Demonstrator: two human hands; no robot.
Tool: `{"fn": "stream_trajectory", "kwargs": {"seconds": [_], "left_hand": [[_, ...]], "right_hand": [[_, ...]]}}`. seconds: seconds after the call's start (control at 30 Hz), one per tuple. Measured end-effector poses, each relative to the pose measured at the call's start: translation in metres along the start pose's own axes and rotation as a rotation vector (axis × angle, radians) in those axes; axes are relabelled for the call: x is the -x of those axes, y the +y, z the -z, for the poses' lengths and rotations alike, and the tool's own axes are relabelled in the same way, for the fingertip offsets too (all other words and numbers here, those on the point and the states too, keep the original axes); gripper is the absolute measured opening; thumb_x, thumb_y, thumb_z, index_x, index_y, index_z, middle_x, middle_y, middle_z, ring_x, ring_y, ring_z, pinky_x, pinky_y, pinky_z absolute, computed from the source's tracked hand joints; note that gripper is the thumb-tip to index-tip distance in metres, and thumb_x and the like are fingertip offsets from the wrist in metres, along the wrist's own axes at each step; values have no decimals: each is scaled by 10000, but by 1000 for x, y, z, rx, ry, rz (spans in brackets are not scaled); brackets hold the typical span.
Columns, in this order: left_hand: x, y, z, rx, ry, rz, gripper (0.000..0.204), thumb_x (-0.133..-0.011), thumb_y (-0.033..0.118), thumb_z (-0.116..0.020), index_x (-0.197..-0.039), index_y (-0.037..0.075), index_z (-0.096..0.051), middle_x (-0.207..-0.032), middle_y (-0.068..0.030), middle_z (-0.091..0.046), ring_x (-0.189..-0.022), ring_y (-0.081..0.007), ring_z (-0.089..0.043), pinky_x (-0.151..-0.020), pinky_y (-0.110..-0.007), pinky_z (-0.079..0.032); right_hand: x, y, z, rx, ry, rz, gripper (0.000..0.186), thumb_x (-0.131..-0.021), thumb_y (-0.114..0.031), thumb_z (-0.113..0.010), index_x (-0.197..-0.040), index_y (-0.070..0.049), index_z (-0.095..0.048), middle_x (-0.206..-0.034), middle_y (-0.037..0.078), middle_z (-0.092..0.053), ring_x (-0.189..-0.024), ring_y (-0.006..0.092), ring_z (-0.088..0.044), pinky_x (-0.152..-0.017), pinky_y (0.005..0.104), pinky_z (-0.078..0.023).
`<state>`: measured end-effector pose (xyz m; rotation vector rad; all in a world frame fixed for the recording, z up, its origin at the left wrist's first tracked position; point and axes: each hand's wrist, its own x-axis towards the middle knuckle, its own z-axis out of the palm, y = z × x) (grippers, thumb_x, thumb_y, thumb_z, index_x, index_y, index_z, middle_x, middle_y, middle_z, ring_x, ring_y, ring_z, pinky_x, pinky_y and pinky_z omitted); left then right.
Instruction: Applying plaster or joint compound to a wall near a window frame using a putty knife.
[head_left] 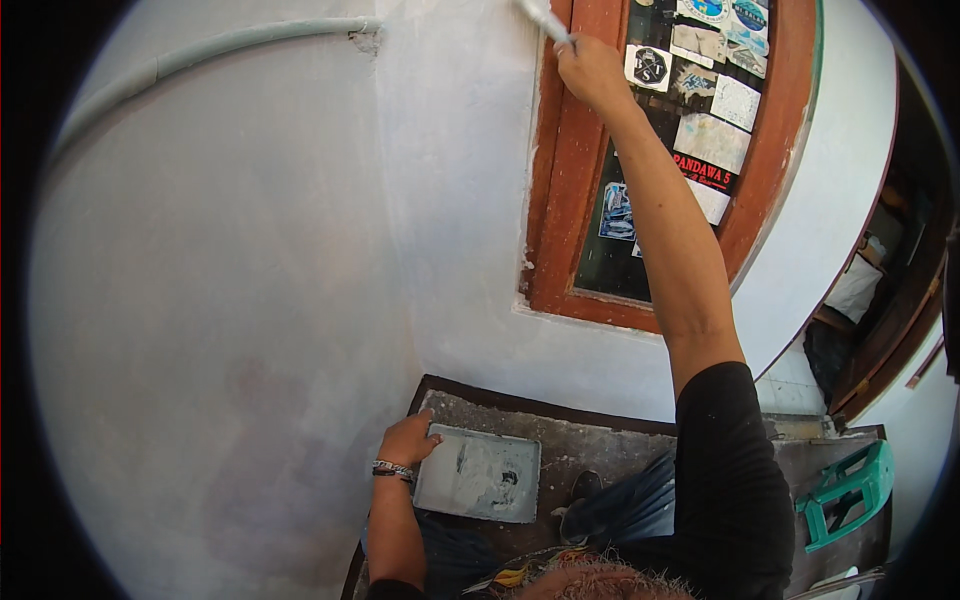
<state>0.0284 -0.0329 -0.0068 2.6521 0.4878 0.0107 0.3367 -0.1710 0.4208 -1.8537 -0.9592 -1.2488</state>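
My right hand is raised high, closed round a pale paintbrush beside the upper left of the window frame. The brush is slightly blurred, and the top edge of the picture cuts off its far end. Low at the left, my left hand grips the upper left rim of a grey paint tray, the thumb lying over its edge. Pale paint coats the tray, with dark patches at its right. White-grey wall runs up to the wooden frame.
Stickers cover the window glass. A grey pipe crosses the upper left wall. At the lower right stands a green plastic stool, below an open doorway. My shoe rests on the dark-edged floor.
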Motion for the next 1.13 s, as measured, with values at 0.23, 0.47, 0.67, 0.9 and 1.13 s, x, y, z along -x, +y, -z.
{"fn": "stream_trajectory", "kwargs": {"seconds": [0.23, 0.47, 0.67, 0.9, 1.13], "left_hand": [[1, -2, -1, -2, 7, -4, 556, -779, 309, -659, -1238, 53, -480, -1072, -190, -613, -1013, -338, -580, -841, -428, -462], [1, -3, 1, 11, 0, 0, 544, -783, 302, -656, -1236, 58, -480, -1070, -192, -613, -1013, -341, -579, -842, -433, -460], [1, -5, 0, 18, 2, 2, 543, -780, 299, -660, -1229, 51, -482, -1096, -193, -603, -1032, -338, -571, -854, -430, -457], [-1, -1, -2, -5, 20, -30, 544, -782, 294, -658, -1232, 46, -479, -1106, -188, -600, -1035, -336, -569, -855, -432, -457], [-1, 4, 2, -3, -47, 8, 557, -781, 301, -662, -1243, 57, -470, -1111, -196, -596, -1048, -333, -563, -865, -431, -451]], "right_hand": [[1, -2, 2, -24, -78, 1, 350, -855, -289, -499, -1028, -8, -616, -914, 241, -631, -885, 398, -601, -808, 447, -452], [5, -1, 18, 0, 185, 83, 419, -790, -267, -647, -1135, -46, -558, -965, 226, -633, -922, 362, -612, -815, 416, -461], [-2, -6, 44, 298, 256, 165, 101, -805, -57, -488, -898, -18, -481, -826, 211, -601, -755, 400, -595, -649, 498, -470], [-2, -13, 28, 340, 159, 233, 119, -804, -44, -479, -915, -9, -502, -837, 210, -602, -757, 396, -603, -656, 472, -480], [-5, -13, 52, 385, 166, 163, 137, -817, -61, -489, -950, -41, -513, -890, 188, -609, -819, 380, -612, -701, 463, -482]]}}
